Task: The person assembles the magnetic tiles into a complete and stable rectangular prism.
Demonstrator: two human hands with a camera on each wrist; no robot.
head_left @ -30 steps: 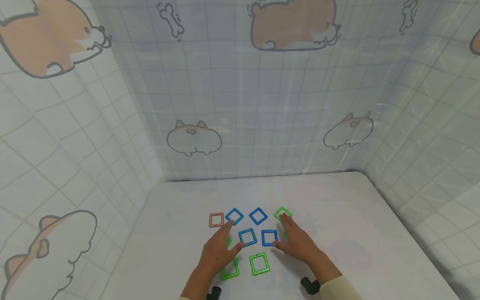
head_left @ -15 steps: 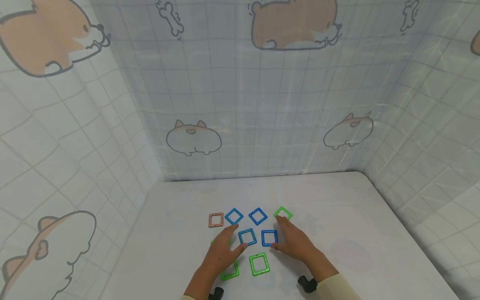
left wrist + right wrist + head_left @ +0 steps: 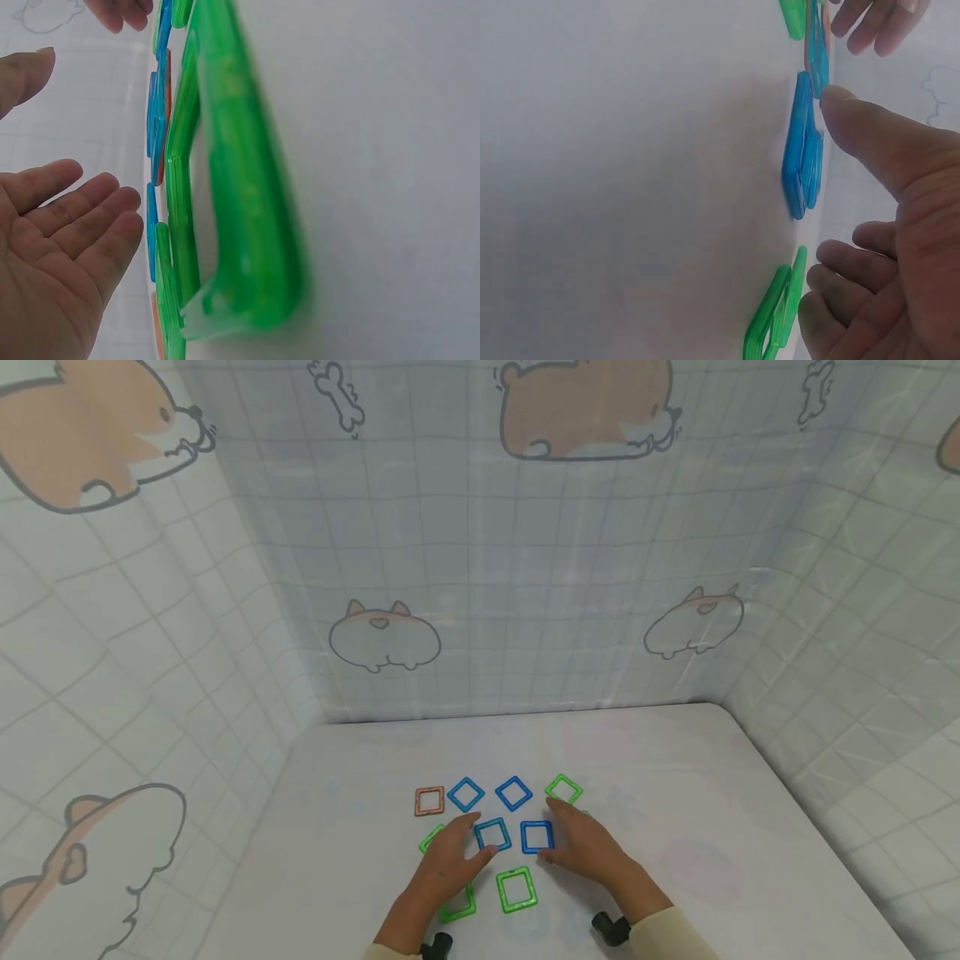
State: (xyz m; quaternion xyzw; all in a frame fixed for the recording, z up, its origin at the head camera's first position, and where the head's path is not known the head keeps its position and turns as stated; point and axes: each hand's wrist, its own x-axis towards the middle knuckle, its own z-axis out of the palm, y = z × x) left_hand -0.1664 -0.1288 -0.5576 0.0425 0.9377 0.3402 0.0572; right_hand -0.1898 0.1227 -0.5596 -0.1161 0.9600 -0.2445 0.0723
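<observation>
Square see-through plastic frame tiles lie flat on the white table. My left hand (image 3: 447, 864) is over the left side of the group, fingers extended and thumb apart, partly hiding a green tile (image 3: 431, 838) and a nearer green tile (image 3: 457, 916). Its thumb tip overlaps a light blue tile (image 3: 491, 822) in the head view. On the right, my right hand (image 3: 588, 847) has its fingers loosely bent, holding nothing. Its thumb is by the corner of a dark blue tile (image 3: 523, 837), its fingertips just short of a green tile (image 3: 572, 782). Both wrist views show empty palms.
Along the back row are an orange tile (image 3: 430, 789) and two blue tiles (image 3: 457, 786). Another green tile (image 3: 501, 892) lies between the forearms, near the front. Patterned curtains (image 3: 480, 568) enclose the table (image 3: 360, 827) at the back and sides.
My left hand has shifted slightly right, uncovering the green tile at left. My right hand has drawn back a little, and its fingers no longer overlap the back green tile. The tiles stay put.
</observation>
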